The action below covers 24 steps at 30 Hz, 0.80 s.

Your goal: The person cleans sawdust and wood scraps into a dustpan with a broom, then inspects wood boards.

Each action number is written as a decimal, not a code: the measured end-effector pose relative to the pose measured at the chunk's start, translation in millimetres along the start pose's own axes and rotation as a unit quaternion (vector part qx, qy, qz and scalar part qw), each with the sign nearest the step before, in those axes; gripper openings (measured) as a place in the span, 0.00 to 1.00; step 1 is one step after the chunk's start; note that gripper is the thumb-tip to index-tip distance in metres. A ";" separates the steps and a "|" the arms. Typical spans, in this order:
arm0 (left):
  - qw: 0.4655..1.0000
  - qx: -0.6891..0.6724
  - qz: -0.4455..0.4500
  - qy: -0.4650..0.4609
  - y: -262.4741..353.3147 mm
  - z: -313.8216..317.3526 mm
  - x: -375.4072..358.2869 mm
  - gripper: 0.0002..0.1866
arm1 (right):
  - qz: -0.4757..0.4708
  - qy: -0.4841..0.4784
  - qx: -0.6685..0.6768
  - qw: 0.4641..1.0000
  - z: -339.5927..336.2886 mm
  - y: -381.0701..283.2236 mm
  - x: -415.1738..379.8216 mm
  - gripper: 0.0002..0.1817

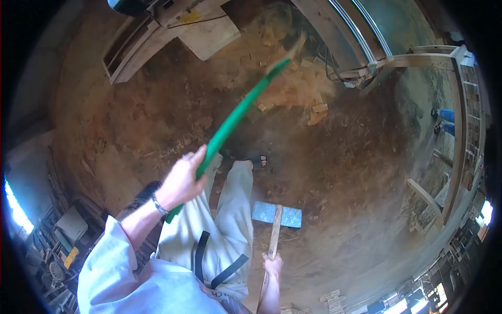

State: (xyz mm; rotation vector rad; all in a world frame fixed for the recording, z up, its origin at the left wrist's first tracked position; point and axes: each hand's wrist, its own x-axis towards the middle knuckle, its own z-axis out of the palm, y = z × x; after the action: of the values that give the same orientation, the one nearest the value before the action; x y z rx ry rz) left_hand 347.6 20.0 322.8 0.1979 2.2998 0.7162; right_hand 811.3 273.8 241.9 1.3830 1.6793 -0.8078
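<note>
My left hand [183, 178], with a band at the wrist, is closed round a long green-handled broom [235, 116]. The broom slants up and away across the floor; its far end is dark, then tan and blurred. Low in the view, my right hand [272, 265] grips a wooden handle. That handle belongs to a long-handled dustpan [262, 213], whose flat blue-grey rectangular head is beside my right leg. The lower part of the handle runs along my forearm.
Brown dusty floor [345, 172] surrounds me, with wood scraps [319, 108] ahead. A machine with metal rails [361, 31] stands at the upper right, a wooden bench [157, 42] at the upper left. Behind a wooden frame [457, 141], another person's legs [446, 121] show. Clutter lines the left wall.
</note>
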 end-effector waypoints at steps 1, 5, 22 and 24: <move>0.998 0.049 0.010 0.036 1.3 -14.7 9.2 0.36 | 0.002 -0.001 -0.009 1.000 2.9 4.1 -2.7 0.16; 0.973 0.176 0.017 0.150 -28.3 -61.1 134.2 0.32 | 0.097 -0.036 0.041 0.994 10.1 -28.9 -19.9 0.15; 0.984 0.073 0.056 -0.155 -130.6 -93.3 186.2 0.27 | 0.231 -0.051 0.373 0.897 71.6 -206.9 -37.7 0.16; 0.989 0.047 0.049 -0.134 -130.0 -130.4 141.6 0.29 | 0.207 -0.069 0.343 0.914 66.2 -223.0 -33.9 0.16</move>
State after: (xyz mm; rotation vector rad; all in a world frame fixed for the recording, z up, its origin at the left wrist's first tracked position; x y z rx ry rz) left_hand 163.3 -98.6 246.0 0.4278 2.0791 0.5911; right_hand 607.6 156.5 237.2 2.0049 0.9517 -1.2660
